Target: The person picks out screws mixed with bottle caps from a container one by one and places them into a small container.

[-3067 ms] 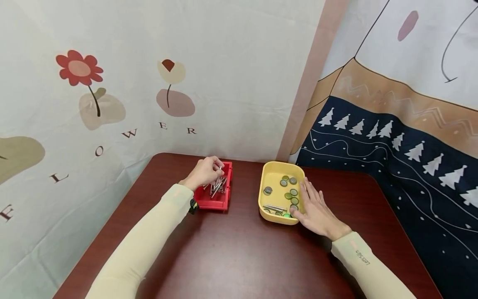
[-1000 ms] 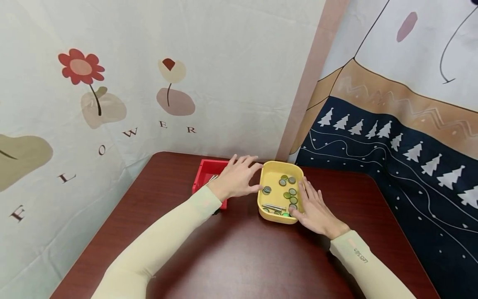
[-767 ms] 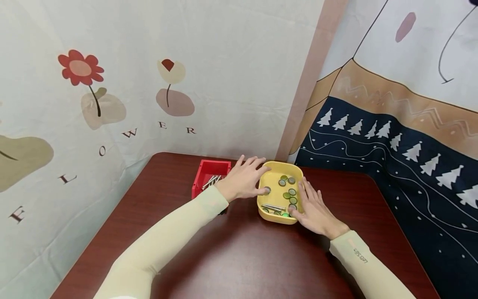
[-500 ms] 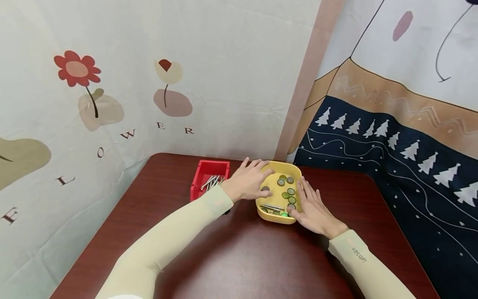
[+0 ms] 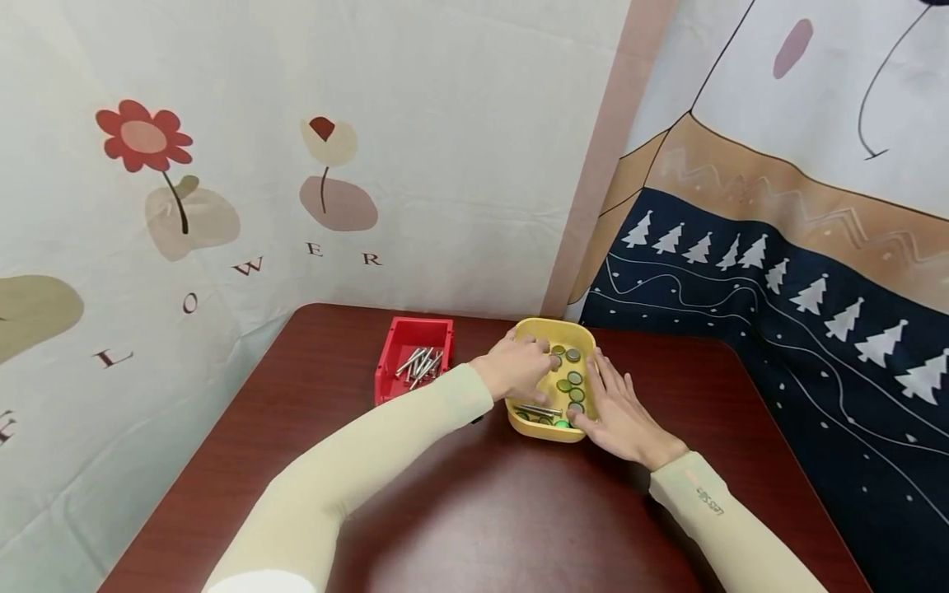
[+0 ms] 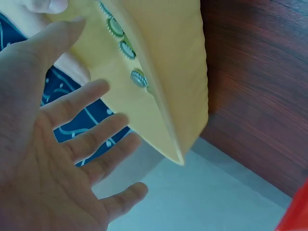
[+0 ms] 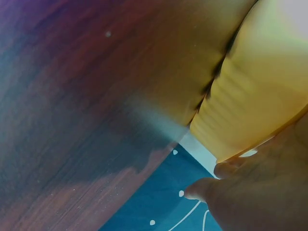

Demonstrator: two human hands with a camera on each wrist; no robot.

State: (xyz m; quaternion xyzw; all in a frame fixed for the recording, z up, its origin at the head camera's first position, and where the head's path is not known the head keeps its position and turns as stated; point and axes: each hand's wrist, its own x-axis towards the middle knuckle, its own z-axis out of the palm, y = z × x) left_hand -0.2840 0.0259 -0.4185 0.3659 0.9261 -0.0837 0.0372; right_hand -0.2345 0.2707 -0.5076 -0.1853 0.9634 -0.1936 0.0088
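My left hand (image 5: 519, 368) reaches over the left side of the yellow container (image 5: 553, 324), its fingers bent down into it. In the left wrist view the left hand (image 6: 62, 149) has its fingers spread and holds nothing. My right hand (image 5: 626, 418) rests along the container's right rim with fingers nearly straight; in the right wrist view its fingers (image 7: 199, 188) lie by the yellow wall. Several bottle caps (image 5: 574, 378), grey and green, lie in the container. A few long metal nails or screws (image 5: 539, 410) lie near its front end. The left hand hides part of the inside.
A red bin (image 5: 380, 384) with several loose metal nails or screws (image 5: 422, 364) stands left of the container, partly behind the left sleeve. Both stand near the back edge of the dark brown table (image 5: 474, 511). Printed cloth (image 5: 474, 165) hangs behind.
My left hand has moved from the red bin rightward to the yellow container, first with fingers spread above it, now lower with fingers bent into it. The right hand stays at the rim.
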